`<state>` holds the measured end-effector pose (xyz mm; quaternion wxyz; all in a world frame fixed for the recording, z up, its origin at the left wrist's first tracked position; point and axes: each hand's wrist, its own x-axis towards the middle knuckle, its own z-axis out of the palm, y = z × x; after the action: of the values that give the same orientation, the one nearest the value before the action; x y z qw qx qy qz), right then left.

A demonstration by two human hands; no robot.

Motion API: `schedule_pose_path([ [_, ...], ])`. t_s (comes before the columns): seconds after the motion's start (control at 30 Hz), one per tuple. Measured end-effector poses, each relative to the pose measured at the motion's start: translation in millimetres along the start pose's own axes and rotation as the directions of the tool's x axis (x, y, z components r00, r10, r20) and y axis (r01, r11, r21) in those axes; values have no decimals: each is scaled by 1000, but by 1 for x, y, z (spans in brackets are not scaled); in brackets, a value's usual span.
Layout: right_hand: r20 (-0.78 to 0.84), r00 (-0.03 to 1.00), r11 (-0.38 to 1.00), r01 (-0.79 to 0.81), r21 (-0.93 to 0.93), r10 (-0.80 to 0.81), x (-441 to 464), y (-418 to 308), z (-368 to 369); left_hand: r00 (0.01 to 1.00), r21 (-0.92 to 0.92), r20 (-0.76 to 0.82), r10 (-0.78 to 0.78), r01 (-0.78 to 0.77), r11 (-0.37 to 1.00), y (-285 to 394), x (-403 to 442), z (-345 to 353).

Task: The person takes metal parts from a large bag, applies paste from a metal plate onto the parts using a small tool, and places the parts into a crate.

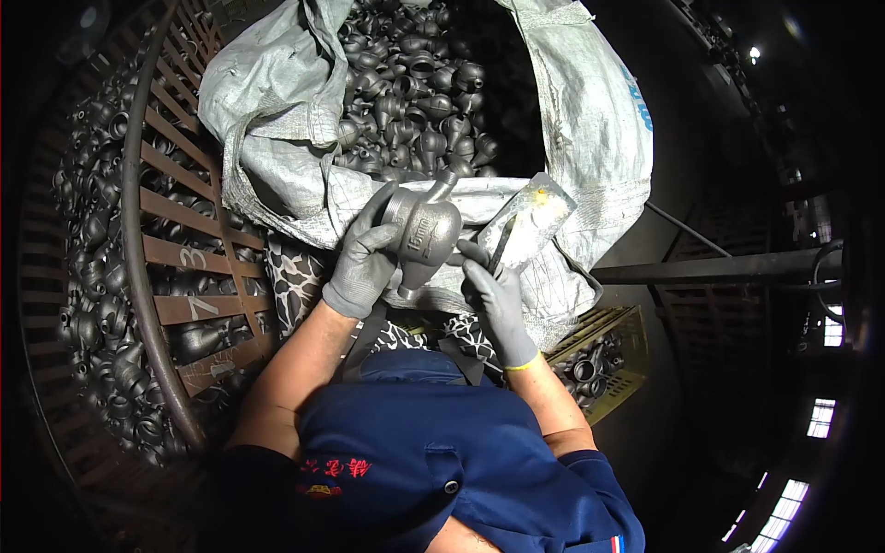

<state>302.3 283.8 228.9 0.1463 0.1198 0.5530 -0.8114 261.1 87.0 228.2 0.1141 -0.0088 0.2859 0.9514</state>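
Note:
My left hand (362, 263), in a grey glove, is closed around a dark grey metal casting (431, 233). This casting has a bulbous body with raised "15mm" lettering and narrower pipe-like ends; it is held tilted over the near edge of the sack. My right hand (498, 304), gloved as well, grips a flat rectangular metal plate-like tool (539, 217) with a yellowish spot near its far end. Its exact kind I cannot tell. The right fingertips are close to the casting's right side; whether they touch it is unclear.
A large white woven sack (595, 120) full of similar castings (429, 101) stands open ahead. On the left is a rusty slatted metal bin (189, 253) heaped with castings. A yellow crate (622, 369) with castings sits at lower right. A metal bar (719, 267) extends to the right.

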Motion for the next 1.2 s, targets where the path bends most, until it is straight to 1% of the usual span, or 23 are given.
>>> schedule_pose_path([
  [0.1, 81, 995, 992, -53, -114, 63, -14, 17, 14, 996, -8, -72, 49, -49, 999, -3, 0, 6],
  [0.23, 111, 994, 1000, -8, -2, 8, -8, 24, 30, 984, 85, -158, 76, -63, 994, -6, -3, 17],
  [0.3, 112, 985, 968, 149, -200, -129, -8, 16, 35, 988, 112, -125, 91, -77, 991, -8, 0, 6],
  [0.33, 114, 985, 968, 150, -200, -129, -10, 11, 37, 990, 136, -94, 105, -91, 986, -9, 2, -2],
  [0.37, 130, 987, 986, 111, -122, -95, -12, 3, 37, 990, 136, -95, 107, -93, 986, -8, 5, -12],
  [0.4, 148, 987, 997, 68, -43, -61, -14, -3, 36, 989, 49, -113, 99, -94, 994, -5, 9, -23],
  [0.43, 158, 986, 997, -68, 43, 60, -17, -10, 34, 988, -38, -130, 88, -94, 995, -4, 14, -32],
  [0.47, 236, 962, 980, -167, 107, 138, -17, -13, 26, 976, -54, -210, 56, -69, 996, -5, 21, -38],
  [0.5, 317, 926, 950, -268, 162, 207, -17, -15, 20, 976, -54, -212, 56, -68, 996, -6, 25, -41],
  [0.53, 317, 925, 949, -269, 163, 207, -17, -12, 19, 984, -169, -173, -28, -2, 986, -7, 29, -44],
  [0.6, 424, 857, 888, -409, 210, 295, -15, -5, 18, 982, -384, -66, -176, 137, 913, -8, 35, -49],
  [0.63, 426, 854, 887, -413, 207, 298, -15, -5, 18, 982, -386, -70, -173, 134, 913, -10, 34, -52],
  [0.7, 377, 875, 852, -426, 304, 303, -14, -5, 20, 999, -256, -47, -2, -10, 967, -14, 32, -57],
  [0.73, 268, 923, 907, -343, 245, 277, -14, -11, 23, 988, -195, -156, 6, -37, 980, -18, 31, -58],
  [0.77, 269, 923, 907, -342, 246, 275, -13, -14, 27, 988, -194, -155, 7, -37, 980, -17, 29, -61],
  [0.83, 27, 997, 997, -70, -16, 70, -11, -16, 32, 983, -278, -157, -90, 43, 960, -13, 26, -68],
  [0.87, 82, 994, 997, -65, -50, 68, -10, -19, 28, 980, -250, -162, -118, 75, 965, -14, 25, -74],
  [0.97, 70, 998, 988, 11, -151, 0, -13, -20, 34, 980, -310, -104, -168, 128, 942, -17, 24, -81],
  [1.0, 73, 997, 997, -4, -78, 10, -14, -21, 33, 971, -336, -121, -207, 156, 929, -16, 25, -77],
  [1.03, 73, 997, 997, -4, -77, 9, -12, -19, 33, 971, -335, -121, -207, 157, 929, -14, 23, -73],
  [1.1, 22, 994, 987, 113, -115, -111, -5, -12, 31, 966, -382, 51, -253, 253, 889, -11, 20, -61],
  [1.13, 41, 993, 989, 115, -91, -111, -3, -12, 26, 959, -278, -126, -252, 210, 937, -14, 21, -61],
  [1.2, 27, 992, 985, 129, -117, -127, -4, -16, 28, 954, -275, -147, -260, 213, 938, -19, 21, -66],
])
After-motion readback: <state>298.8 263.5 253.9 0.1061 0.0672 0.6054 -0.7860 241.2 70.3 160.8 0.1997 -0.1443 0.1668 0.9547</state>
